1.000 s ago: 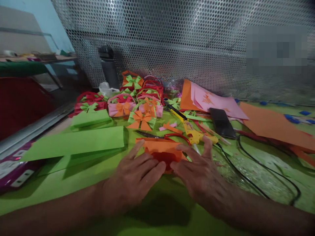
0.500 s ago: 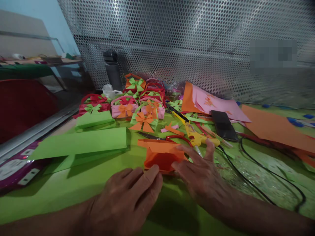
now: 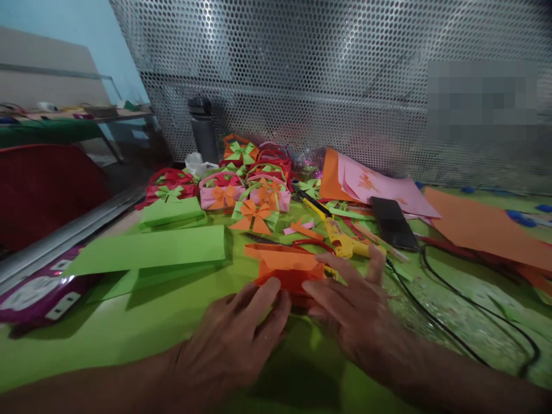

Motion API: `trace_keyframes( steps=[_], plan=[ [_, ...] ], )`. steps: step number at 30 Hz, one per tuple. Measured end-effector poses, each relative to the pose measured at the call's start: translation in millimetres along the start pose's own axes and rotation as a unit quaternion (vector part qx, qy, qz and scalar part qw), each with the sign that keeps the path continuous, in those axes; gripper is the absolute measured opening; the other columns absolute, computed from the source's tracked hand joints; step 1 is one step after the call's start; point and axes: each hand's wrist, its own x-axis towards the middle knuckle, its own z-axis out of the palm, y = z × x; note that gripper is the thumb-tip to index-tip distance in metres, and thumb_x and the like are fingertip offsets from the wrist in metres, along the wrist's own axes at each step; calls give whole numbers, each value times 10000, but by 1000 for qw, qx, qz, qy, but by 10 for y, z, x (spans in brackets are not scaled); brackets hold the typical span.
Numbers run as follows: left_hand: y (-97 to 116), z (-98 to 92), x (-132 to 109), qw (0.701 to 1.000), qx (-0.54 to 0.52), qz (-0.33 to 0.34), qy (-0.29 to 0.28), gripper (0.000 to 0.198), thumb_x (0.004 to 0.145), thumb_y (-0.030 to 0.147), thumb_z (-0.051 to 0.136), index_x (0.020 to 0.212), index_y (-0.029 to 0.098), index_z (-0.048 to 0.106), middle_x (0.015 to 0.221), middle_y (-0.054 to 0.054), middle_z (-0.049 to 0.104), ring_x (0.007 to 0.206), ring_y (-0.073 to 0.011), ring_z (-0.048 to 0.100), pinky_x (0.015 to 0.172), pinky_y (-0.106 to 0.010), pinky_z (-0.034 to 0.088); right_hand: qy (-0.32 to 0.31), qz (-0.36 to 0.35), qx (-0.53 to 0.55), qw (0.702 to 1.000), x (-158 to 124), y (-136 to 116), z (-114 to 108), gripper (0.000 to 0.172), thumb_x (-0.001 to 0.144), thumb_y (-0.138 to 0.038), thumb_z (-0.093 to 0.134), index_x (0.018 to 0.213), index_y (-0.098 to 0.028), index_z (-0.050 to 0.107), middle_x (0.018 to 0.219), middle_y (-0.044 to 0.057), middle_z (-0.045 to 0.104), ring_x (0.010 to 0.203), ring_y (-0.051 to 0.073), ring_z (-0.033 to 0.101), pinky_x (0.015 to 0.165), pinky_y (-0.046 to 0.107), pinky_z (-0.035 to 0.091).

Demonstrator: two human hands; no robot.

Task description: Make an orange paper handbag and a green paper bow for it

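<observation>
A folded orange paper bag lies in front of me, its pocket facing me and a flap folded along its far edge. My left hand has its fingers bent onto the near left edge of the paper. At the right end, my right hand presses the side with its thumb and fingers, the little finger raised. Scissors with red handles lie just behind the bag. A yellow glue gun rests right behind my right hand.
Small finished paper bags with bows stand in rows at the back. Green folded paper and a purple power strip lie left. A phone, pink and orange sheets and a black cable lie right. A bottle stands behind.
My left fingers have moved slightly forward onto the near edge of the orange bag, and its pocket looks flatter. My right hand stays at its right end. The view has shifted a little.
</observation>
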Motion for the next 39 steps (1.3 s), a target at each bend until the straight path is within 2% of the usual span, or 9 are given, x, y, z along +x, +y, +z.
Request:
trace_keyframes(
  steps=[2,4,7,10,12,18,25,33,39],
  plan=[
    [-6,8,23,1000,-10,-1,16,280,822,193,520,1090,122,553,1045,-107,601,845,-201,603,644,-298,503,33,16,9,999,69,63,-68,133,885,-250,473,965,-220,575,895,10,695,1085,240,526,1037,536,-3],
    [-12,24,36,1000,-5,4,18,257,824,187,518,1068,118,560,1033,-103,605,836,-195,599,648,-296,505,32,50,20,998,142,162,-121,150,869,-236,495,999,-212,567,1010,50,667,1054,227,543,1025,501,140],
    [-16,49,35,999,10,12,28,260,840,230,505,1065,113,558,1041,-109,608,833,-196,597,628,-298,511,-6,144,82,986,219,316,-136,192,872,-273,480,1028,-203,569,1039,74,649,1013,220,563,899,409,366],
    [-15,61,23,999,13,2,34,287,855,266,486,1092,114,543,1053,-112,607,826,-189,605,593,-288,512,-64,229,159,958,251,388,-93,213,881,-305,453,992,-197,600,996,64,667,933,202,602,780,331,448],
    [-14,64,22,1000,14,-6,27,286,858,253,480,1105,120,536,1064,-112,606,831,-188,610,587,-285,513,-88,242,189,948,263,382,-64,205,877,-286,457,972,-193,613,965,50,677,889,186,614,749,303,456],
    [-20,56,79,999,18,-2,29,235,859,241,466,1024,112,572,1062,-130,609,905,-217,599,596,-294,516,-86,245,187,947,324,295,-52,170,823,-259,529,914,-172,642,891,38,682,843,176,610,739,293,442],
    [-2,34,117,1000,25,0,16,198,856,194,451,962,108,595,1053,-127,602,1021,-257,544,614,-310,524,-131,255,192,939,388,207,-88,106,797,-232,549,790,-180,641,785,8,673,730,155,609,661,269,433],
    [35,13,142,999,-7,-46,-11,231,822,214,491,990,78,572,1132,-202,517,949,-283,556,598,-344,544,-132,244,146,950,345,168,-82,75,789,-217,560,752,-185,616,797,17,648,802,184,561,748,332,401],
    [45,3,147,996,-35,-75,-44,219,805,218,497,980,103,561,1082,-171,504,911,-282,548,588,-366,537,-130,244,132,952,346,180,-75,75,786,-220,570,749,-193,629,783,16,657,798,190,559,748,341,404]
  ],
)
